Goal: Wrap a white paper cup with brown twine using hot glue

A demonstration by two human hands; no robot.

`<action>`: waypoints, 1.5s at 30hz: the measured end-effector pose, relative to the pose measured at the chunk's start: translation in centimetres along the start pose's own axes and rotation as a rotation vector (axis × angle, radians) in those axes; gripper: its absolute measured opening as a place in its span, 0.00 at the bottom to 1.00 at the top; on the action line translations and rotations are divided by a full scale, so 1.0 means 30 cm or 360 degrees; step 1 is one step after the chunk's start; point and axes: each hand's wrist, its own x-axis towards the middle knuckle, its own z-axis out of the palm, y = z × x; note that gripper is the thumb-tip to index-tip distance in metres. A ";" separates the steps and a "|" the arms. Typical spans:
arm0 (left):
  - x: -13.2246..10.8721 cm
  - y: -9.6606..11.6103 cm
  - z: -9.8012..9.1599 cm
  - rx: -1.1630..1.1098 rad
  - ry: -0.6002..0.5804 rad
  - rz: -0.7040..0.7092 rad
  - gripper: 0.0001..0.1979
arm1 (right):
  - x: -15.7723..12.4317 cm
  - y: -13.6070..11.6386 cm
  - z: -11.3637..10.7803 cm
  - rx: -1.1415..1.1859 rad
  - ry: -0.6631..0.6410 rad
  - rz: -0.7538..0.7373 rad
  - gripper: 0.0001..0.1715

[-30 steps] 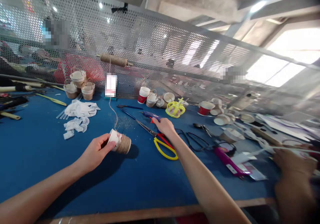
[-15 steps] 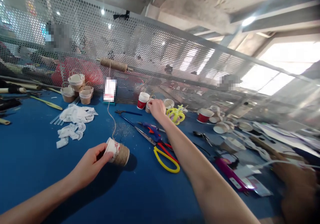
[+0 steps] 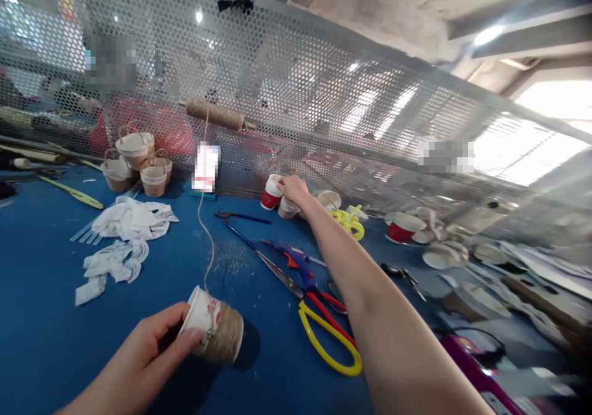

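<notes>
My left hand (image 3: 145, 348) pinched one cup (image 3: 225, 335) near its rim, over the table (image 3: 41, 267), left of one pair of scissors (image 3: 303, 294). Its mouth faced left, base right, long axis nearly crosswise. Beyond lay one glue gun (image 3: 301, 268) and one pair of pliers (image 3: 247, 219). My right hand (image 3: 295, 190) was beside the left of two red cups (image 3: 270, 199); whether those fingers had closed, I couldn't tell.

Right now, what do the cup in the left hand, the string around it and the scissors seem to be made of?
Cup: probably paper, smooth and white with red print, thin-rimmed. String: perhaps jute, since it looks brown, dull and rough. Scissors: blades apparently metal, by their grey shine; the smooth yellow and red handles could be plastic or coated metal.
</notes>
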 end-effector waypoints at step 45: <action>-0.007 0.028 0.003 0.0102 0.0225 0.0229 0.16 | -0.883 -0.298 -0.149 0.1892 -0.0733 -0.0525 0.29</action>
